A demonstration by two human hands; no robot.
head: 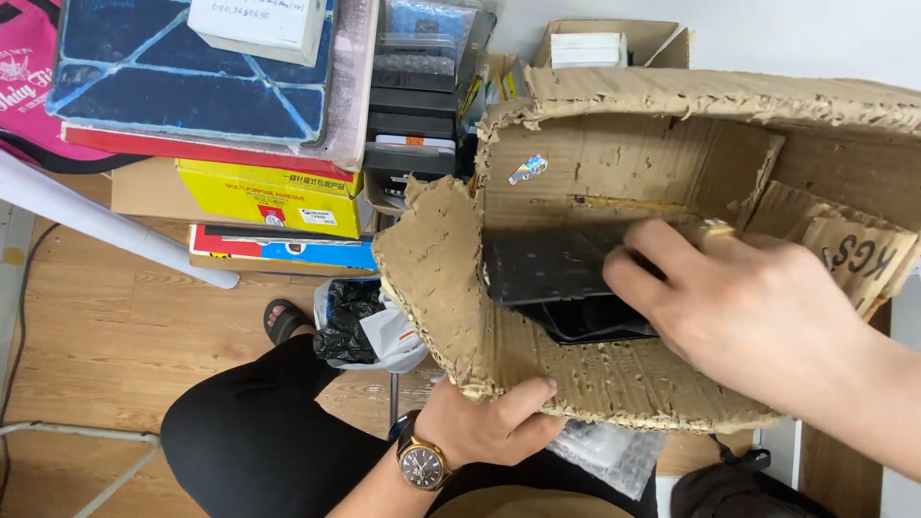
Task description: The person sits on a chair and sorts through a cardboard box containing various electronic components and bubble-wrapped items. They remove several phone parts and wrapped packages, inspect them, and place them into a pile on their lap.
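Cardboard, torn ragged along every edge, makes up the open box (614, 374) at the middle of the view. Inside the box lies a flat black device (552, 264) over another dark piece. The right hand (758, 307) reaches into the box, its fingers curled onto the device's right end. The left hand (484, 422), wearing a wristwatch (420, 463), grips the box's near edge, thumb on the inside. Left of the box stand stacked cartons, a yellow carton (269, 197) among them.

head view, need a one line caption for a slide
Right hand reaches onto a flat black device inside a torn cardboard box, while the left hand grips the box's lower edge.
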